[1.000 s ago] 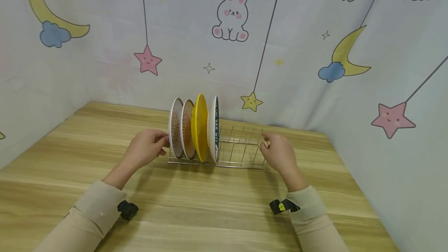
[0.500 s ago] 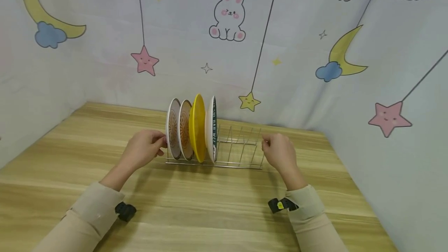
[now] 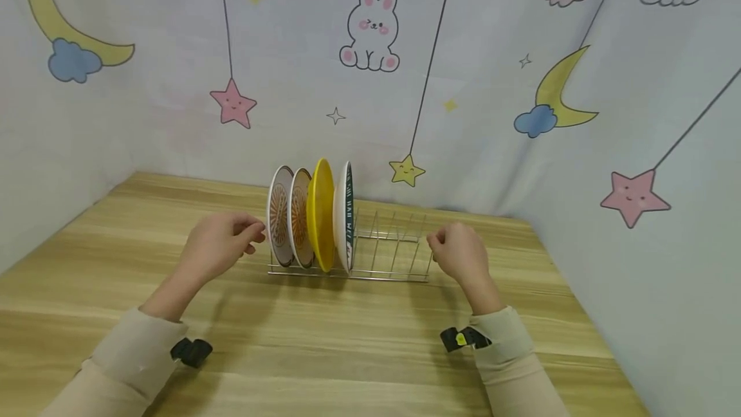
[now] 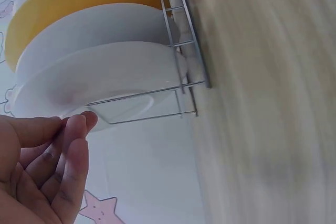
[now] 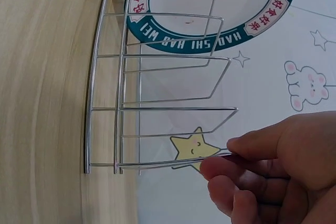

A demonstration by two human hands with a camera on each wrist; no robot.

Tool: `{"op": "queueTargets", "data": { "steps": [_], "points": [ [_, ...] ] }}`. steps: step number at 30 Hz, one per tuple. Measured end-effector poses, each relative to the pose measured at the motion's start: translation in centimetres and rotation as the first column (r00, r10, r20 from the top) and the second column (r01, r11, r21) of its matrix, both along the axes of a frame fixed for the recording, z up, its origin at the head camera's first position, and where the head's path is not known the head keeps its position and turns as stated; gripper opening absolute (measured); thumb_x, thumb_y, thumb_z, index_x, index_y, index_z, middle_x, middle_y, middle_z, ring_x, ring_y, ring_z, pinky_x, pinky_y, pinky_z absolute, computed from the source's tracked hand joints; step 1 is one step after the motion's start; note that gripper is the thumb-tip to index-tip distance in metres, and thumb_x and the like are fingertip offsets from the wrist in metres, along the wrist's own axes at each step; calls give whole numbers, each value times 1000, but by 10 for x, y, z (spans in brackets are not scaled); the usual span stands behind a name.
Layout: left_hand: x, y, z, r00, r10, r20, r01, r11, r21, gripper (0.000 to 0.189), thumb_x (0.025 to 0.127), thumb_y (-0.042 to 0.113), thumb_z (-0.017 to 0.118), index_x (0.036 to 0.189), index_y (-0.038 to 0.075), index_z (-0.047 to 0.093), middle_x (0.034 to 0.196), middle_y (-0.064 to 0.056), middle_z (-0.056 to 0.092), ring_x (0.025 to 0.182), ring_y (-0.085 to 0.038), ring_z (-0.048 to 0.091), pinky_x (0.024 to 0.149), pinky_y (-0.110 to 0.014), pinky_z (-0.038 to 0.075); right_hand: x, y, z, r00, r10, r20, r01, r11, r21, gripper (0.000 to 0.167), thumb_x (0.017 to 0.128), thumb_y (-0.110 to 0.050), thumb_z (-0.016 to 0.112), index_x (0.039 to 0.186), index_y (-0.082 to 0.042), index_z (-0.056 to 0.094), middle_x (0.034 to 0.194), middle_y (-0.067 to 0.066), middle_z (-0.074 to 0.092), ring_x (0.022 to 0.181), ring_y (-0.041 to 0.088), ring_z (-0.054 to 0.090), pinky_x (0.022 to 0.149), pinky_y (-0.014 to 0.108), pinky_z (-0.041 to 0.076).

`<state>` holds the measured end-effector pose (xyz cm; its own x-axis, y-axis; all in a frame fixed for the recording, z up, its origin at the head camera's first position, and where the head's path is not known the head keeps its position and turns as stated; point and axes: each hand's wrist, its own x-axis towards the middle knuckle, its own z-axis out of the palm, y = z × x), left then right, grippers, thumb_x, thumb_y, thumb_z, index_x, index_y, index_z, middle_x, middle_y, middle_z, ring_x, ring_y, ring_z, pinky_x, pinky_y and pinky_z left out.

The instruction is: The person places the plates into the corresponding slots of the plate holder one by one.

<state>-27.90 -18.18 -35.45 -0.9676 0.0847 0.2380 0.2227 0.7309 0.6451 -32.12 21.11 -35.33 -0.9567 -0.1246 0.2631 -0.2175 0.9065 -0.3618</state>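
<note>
A wire dish rack (image 3: 393,275) stands on the wooden table. In its left part several plates stand on edge: two white plates with an orange pattern (image 3: 280,217), a yellow plate (image 3: 321,217) and a white plate with a green lettered rim (image 5: 178,41). My left hand (image 3: 217,243) is just left of the rack, thumb and fingertips close together. In the left wrist view the end wire loop (image 4: 152,119) shows whole beside those fingertips, with nothing visibly held. My right hand (image 3: 462,253) pinches the rack's right end wire between thumb and index finger.
Wood-grain tabletop (image 3: 324,352) extends in front of the rack and to both sides. Behind it hangs a pale curtain (image 3: 173,127) printed with moons, stars and rabbits. The rack's right-hand slots (image 5: 173,82) hold no plates.
My left hand has drawn slightly left, away from the rack's end. The right hand stays at the right end wire. The whole head view has shifted a little.
</note>
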Motion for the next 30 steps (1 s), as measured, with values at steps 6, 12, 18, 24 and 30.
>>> {"op": "queueTargets", "data": {
  "steps": [6,12,18,24,30],
  "points": [
    [10,-2,11,995,51,-91,-51,999,7,34,103,30,54,115,3,71,95,-5,75,74,-16,69,58,-31,49,-2,-1,-2,1000,1,24,-1,1000,8,51,100,-23,57,50,-14,50,48,-5,55,38,14,41,39,25,26],
    [22,6,29,978,94,-186,-84,994,63,31,101,33,57,109,7,73,89,-2,75,70,-14,68,54,-27,49,-2,-2,-2,999,8,36,-8,1000,12,52,100,-22,56,49,-14,47,45,-4,52,38,12,35,40,25,23],
    [33,19,42,967,93,-237,-70,993,100,30,101,32,58,107,8,75,87,-1,75,67,-12,68,55,-25,51,-1,-2,-1,999,24,32,-25,1000,13,53,100,-22,56,49,-14,48,44,-4,50,37,13,36,40,25,25],
    [44,32,53,960,74,-270,-37,989,141,26,98,31,64,104,9,76,81,0,74,65,-13,67,53,-25,50,0,-3,0,998,32,49,-32,999,13,51,100,-23,58,50,-14,51,46,-4,52,39,14,40,42,26,30],
    [48,47,57,940,31,-339,28,986,165,18,95,25,69,100,9,76,79,1,73,65,-11,67,56,-22,51,0,-6,0,997,48,67,-49,999,10,51,100,-22,59,50,-14,50,48,-6,55,40,15,43,45,28,34]
  ]
}}
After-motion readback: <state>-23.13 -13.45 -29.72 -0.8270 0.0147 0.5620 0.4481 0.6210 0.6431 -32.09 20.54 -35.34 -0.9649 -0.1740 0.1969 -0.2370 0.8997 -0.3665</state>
